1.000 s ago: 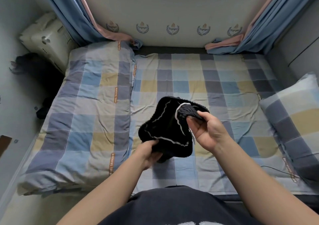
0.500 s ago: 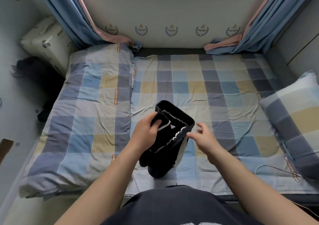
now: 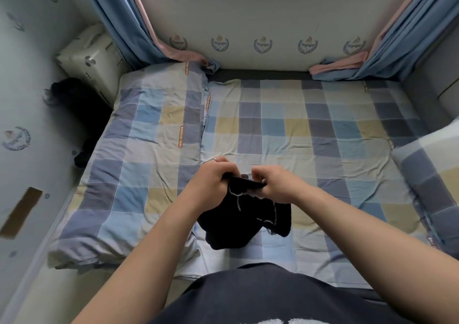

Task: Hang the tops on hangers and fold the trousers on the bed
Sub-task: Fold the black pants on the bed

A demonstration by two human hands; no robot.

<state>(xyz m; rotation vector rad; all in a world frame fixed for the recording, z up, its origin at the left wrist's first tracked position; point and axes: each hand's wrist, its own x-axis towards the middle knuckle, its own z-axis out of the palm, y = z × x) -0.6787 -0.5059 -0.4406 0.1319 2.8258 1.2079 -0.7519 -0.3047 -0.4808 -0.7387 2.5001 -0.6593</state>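
Evidently early: nothing folded lies on the bed [image 3: 323,130]. The left hand [image 3: 213,179] and right hand [image 3: 275,184] both pinch the top edge of a black garment [image 3: 238,219], probably trousers, which droops bunched over the bed's near edge. Spreading and folding seem yet to come.

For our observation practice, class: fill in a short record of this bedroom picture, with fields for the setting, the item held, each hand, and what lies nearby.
Setting: bed with a checked sheet
Held item: black garment with white trim, bunched, hanging over the bed
Left: left hand grips the garment's top edge
Right: right hand pinches the same edge, close beside the left
Bed's left side: folded checked duvet
Bed's right side: checked pillow
Hangers: none in view
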